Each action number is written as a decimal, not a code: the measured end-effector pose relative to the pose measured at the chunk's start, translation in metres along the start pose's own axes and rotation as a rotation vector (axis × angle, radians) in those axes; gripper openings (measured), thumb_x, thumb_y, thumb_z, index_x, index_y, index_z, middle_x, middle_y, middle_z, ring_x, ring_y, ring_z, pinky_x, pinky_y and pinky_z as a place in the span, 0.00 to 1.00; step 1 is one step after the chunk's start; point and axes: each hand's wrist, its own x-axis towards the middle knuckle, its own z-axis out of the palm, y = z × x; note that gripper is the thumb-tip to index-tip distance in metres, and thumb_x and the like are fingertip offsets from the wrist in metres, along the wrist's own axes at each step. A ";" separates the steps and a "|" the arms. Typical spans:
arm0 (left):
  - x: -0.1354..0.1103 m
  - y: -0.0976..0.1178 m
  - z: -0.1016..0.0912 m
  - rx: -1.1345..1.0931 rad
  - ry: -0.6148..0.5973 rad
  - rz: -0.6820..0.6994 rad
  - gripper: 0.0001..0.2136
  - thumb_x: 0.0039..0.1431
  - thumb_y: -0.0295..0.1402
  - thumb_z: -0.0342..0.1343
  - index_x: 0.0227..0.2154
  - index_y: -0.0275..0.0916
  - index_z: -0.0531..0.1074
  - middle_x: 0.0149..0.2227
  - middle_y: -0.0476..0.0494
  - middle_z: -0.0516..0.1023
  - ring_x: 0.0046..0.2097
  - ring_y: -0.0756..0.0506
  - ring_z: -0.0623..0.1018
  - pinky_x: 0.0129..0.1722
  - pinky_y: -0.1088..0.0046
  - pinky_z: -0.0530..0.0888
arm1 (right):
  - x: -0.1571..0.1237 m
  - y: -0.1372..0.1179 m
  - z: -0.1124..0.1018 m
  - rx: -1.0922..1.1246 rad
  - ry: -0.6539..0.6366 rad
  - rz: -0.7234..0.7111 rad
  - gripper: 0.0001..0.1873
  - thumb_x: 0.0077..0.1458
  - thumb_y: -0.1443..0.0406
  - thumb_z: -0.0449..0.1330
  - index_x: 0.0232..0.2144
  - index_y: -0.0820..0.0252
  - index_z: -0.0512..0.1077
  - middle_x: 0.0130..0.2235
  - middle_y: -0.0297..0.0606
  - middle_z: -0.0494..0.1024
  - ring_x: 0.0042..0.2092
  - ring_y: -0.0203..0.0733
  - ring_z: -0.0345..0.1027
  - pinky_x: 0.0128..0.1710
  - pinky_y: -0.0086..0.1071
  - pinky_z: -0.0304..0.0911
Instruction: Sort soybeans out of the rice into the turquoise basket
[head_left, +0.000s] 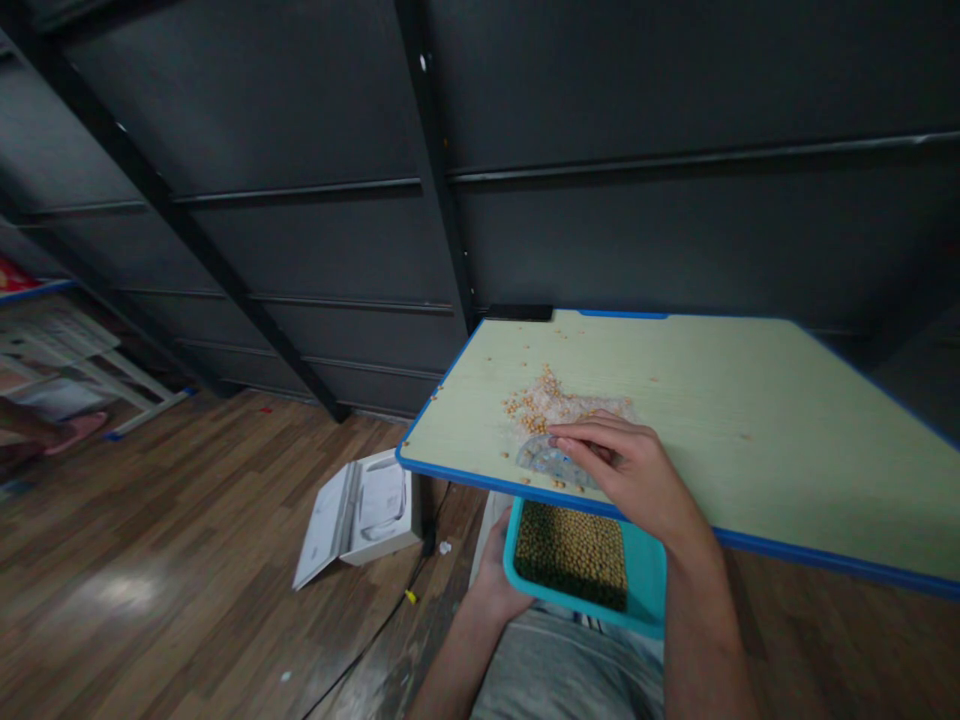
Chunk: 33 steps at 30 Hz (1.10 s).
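My right hand (630,465) lies on the pale green table (750,420) near its front edge, fingers curled on a clear plastic bag (551,460). Yellow beans (536,400) are scattered on the tabletop just beyond the bag. Below the table edge my left hand (491,570) grips the left side of a turquoise tray (649,590) that is full of beans (574,550) and rests over my lap.
The table has a blue rim (825,562). An open white box (360,515) lies on the wooden floor to the left, with a dark cable (375,630) nearby. Dark panelled walls stand behind. Shelving and a person's foot show at far left.
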 end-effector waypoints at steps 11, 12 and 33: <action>0.005 -0.001 -0.016 0.018 0.011 0.014 0.13 0.59 0.36 0.54 0.40 0.35 0.80 0.43 0.39 0.83 0.50 0.36 0.79 0.57 0.59 0.67 | 0.000 -0.002 0.000 0.029 -0.048 0.006 0.13 0.62 0.67 0.61 0.45 0.46 0.79 0.41 0.32 0.83 0.42 0.40 0.75 0.45 0.39 0.68; 0.006 -0.001 -0.017 0.021 0.012 0.013 0.13 0.59 0.35 0.54 0.41 0.35 0.80 0.43 0.39 0.83 0.50 0.37 0.79 0.57 0.59 0.67 | 0.000 -0.002 0.000 0.031 -0.050 0.004 0.12 0.62 0.67 0.61 0.45 0.46 0.79 0.41 0.32 0.83 0.42 0.40 0.75 0.45 0.38 0.68; 0.002 -0.001 -0.010 0.048 0.004 0.009 0.12 0.58 0.37 0.55 0.37 0.36 0.80 0.42 0.41 0.83 0.51 0.36 0.78 0.56 0.59 0.68 | 0.000 -0.005 0.000 0.056 -0.067 0.013 0.14 0.61 0.68 0.60 0.45 0.45 0.79 0.40 0.32 0.83 0.41 0.40 0.75 0.42 0.36 0.68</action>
